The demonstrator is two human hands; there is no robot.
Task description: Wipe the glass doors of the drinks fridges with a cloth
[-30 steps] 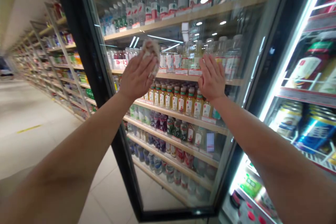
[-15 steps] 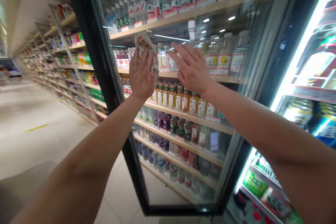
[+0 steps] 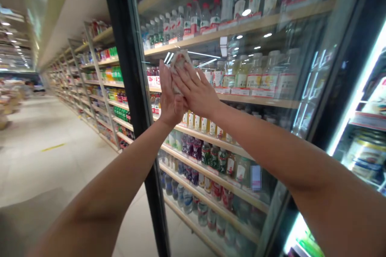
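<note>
A crumpled pale cloth (image 3: 180, 59) with reddish-brown marks is in front of the glass door (image 3: 265, 128). My right hand (image 3: 197, 90) lies over the cloth, its fingers stretched across it and pressing it. Beside the cloth's left edge, my left hand (image 3: 169, 98) is turned nearly edge-on, fingers straight up and thumb bent inward. The two hands meet at the thumbs, with the cloth between them. Whether the cloth touches the glass at this instant is hard to tell.
The door's black frame (image 3: 129, 68) runs down on the left. Through the glass stand shelves of bottles (image 3: 196, 16). A lit cooler (image 3: 366, 156) opens at the right. Long store shelves (image 3: 105, 76) and a pale floor (image 3: 60, 128) stretch away at the left.
My right hand has moved left from bare glass onto the cloth. My left hand has turned from flat on the cloth to edge-on beside it. The view has shifted left.
</note>
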